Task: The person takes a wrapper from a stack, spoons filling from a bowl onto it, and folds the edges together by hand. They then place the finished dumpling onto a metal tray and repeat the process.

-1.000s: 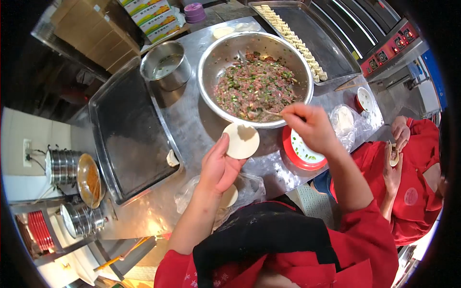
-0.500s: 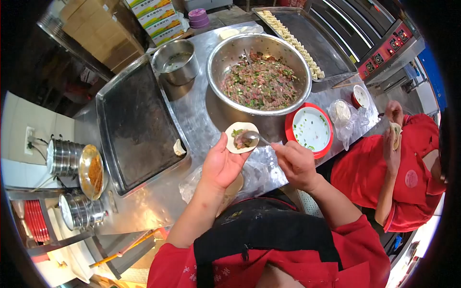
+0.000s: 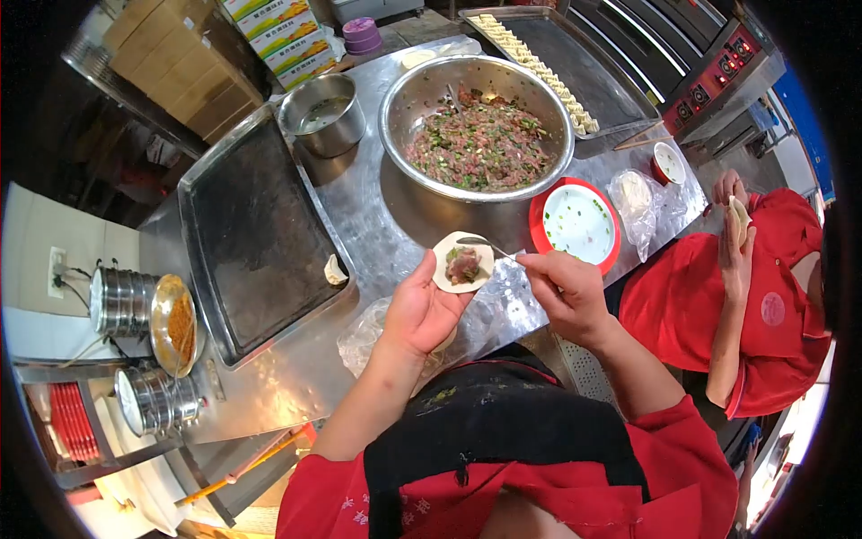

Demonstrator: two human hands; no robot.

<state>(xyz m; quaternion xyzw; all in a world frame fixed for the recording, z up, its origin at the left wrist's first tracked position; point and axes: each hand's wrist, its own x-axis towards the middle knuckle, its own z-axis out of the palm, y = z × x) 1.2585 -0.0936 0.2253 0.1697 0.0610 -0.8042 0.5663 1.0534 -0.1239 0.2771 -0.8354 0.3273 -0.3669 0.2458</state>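
Observation:
On the fingers of my left hand (image 3: 420,310) lies a round dough wrapper (image 3: 482,267), with a lump of meat filling (image 3: 462,265) at its middle. My right hand (image 3: 567,292) is closed round the handle of a metal spoon (image 3: 489,242), whose bowl is at the wrapper's upper edge. Beyond both hands stands a large steel bowl (image 3: 388,148) holding minced meat with chopped greens (image 3: 485,144). A red-rimmed white dish (image 3: 581,225) with green bits sits just beyond my right hand.
A dark tray (image 3: 260,242) on the left holds one folded dumpling (image 3: 335,269). Behind it is a steel pot (image 3: 328,117). Rows of dumplings (image 3: 539,72) line a far tray (image 3: 597,76). At the right, a co-worker in red (image 3: 700,305) holds dough (image 3: 738,220).
The spoon has shifted from over the filling to the wrapper's upper edge, and the filling now forms a larger visible lump. My left hand and the wrapper have moved slightly right.

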